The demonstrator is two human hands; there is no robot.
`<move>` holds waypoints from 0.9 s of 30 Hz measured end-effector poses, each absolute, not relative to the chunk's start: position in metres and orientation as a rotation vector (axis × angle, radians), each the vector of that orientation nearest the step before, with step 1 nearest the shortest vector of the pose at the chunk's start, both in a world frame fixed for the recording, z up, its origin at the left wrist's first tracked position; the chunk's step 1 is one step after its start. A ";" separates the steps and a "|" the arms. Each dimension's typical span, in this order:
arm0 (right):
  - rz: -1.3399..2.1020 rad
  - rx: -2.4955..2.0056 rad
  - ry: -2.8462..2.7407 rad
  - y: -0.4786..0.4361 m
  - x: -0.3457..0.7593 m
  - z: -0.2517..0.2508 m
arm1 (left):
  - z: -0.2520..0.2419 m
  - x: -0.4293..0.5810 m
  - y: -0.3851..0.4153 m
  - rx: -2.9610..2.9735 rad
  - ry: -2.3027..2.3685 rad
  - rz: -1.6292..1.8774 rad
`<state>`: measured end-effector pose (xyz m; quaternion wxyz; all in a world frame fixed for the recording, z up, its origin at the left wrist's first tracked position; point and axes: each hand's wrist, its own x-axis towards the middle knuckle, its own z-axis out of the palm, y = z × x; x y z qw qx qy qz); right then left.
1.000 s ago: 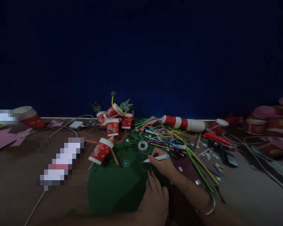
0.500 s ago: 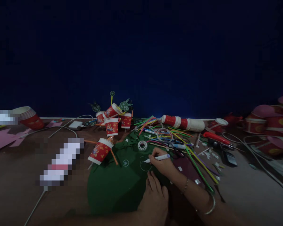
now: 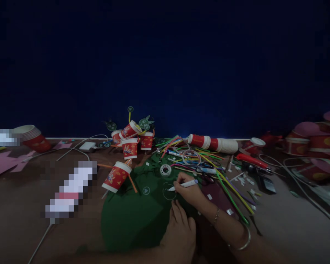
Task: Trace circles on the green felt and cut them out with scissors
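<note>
A white marker (image 3: 190, 183) is pinched in the fingers of my right hand (image 3: 189, 190), its tip on the dark green paper (image 3: 132, 220). Around the tip is a light, roundish outline (image 3: 169, 197). Just below it my left hand (image 3: 180, 229) lies flat on the paper, fingers stretched out, holding nothing. To the left on the same paper is a small drawn circle (image 3: 146, 190) with a shape inside. A white ring-shaped spool (image 3: 165, 170) sits beyond the outline.
Red paper cups (image 3: 130, 148) joined with straws stand at the back left of the paper. Coloured straws (image 3: 209, 161) lie heaped behind my right hand. Stacked cups (image 3: 225, 145), a red tool (image 3: 251, 161) and a dark device (image 3: 267, 184) are to the right.
The whole view has shifted very slightly. Both hands keep nearly the same place on the paper, and the marker is still in my right hand.
</note>
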<state>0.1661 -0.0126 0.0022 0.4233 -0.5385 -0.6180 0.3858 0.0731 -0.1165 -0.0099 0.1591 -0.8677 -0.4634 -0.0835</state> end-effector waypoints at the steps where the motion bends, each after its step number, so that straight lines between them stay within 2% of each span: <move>1: 0.966 -1.340 -1.551 -0.013 0.166 0.002 | -0.010 0.073 -0.116 -2.485 -1.326 -0.231; 27: 1.052 -1.342 -1.552 -0.016 0.165 0.004 | -0.003 0.072 -0.115 -2.486 -1.318 -0.238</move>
